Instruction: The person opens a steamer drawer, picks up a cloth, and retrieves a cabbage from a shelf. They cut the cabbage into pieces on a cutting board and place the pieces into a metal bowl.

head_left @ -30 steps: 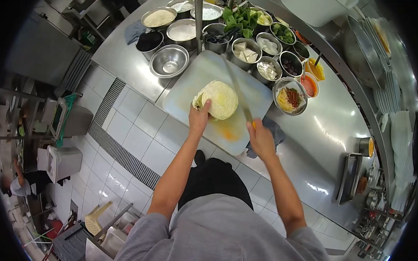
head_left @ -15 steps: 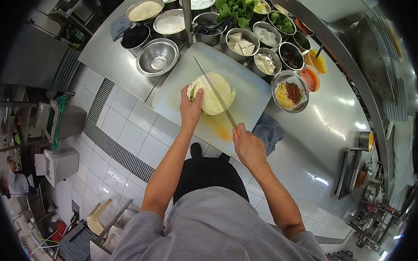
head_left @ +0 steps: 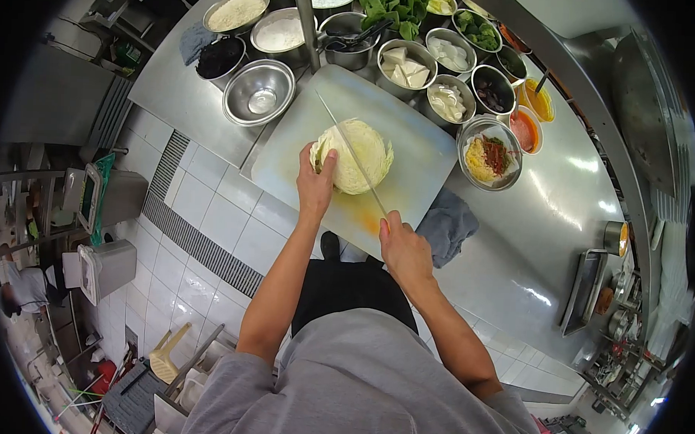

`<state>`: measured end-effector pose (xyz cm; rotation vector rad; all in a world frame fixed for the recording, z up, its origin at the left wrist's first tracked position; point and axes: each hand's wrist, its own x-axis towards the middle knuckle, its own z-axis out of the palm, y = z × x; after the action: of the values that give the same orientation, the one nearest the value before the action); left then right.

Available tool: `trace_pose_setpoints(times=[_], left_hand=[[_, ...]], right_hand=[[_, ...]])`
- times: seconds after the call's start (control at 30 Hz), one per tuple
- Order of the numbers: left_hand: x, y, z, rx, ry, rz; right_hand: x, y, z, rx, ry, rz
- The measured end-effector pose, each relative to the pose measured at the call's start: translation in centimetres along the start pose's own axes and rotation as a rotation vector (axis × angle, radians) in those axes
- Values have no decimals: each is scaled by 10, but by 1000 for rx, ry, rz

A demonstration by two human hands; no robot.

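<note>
A pale green cabbage [head_left: 363, 158], its cut face up, lies on the white cutting board [head_left: 419, 143]. My left hand [head_left: 316, 181] grips the cabbage at its left edge, thumb on top and fingers down the side. In my right hand [head_left: 404, 248], closed round the handle, is a long knife [head_left: 346, 139]. The blade lies diagonally across the top of the cabbage, its tip pointing up and left beyond it. Whether the blade has entered the cabbage, I cannot tell. Yellow-orange stains mark the board just below the cabbage.
Beyond the board stand several metal bowls of ingredients, with tofu-like pieces [head_left: 405, 67] and leafy greens [head_left: 393, 10]. An empty metal bowl [head_left: 259, 93] is at the left, near a metal post [head_left: 307, 28]. A grey-blue cloth [head_left: 447, 226] lies right of the board. Another person [head_left: 29, 288] is far left.
My right hand and the knife have shifted slightly to the left, and the blade now crosses the cabbage further left. My left hand keeps its grip. The camera view has shifted a little.
</note>
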<state>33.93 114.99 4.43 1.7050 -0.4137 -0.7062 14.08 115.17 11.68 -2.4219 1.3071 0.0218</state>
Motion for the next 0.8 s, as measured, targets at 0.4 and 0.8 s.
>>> trace_pose_setpoints(times=[0.4, 0.8], left_hand=[[85, 117, 6, 466, -55, 1159], [146, 93, 57, 495, -622, 1024]], right_hand=[[-9, 2, 25, -62, 62, 39], [-10, -18, 23, -123, 83, 75]])
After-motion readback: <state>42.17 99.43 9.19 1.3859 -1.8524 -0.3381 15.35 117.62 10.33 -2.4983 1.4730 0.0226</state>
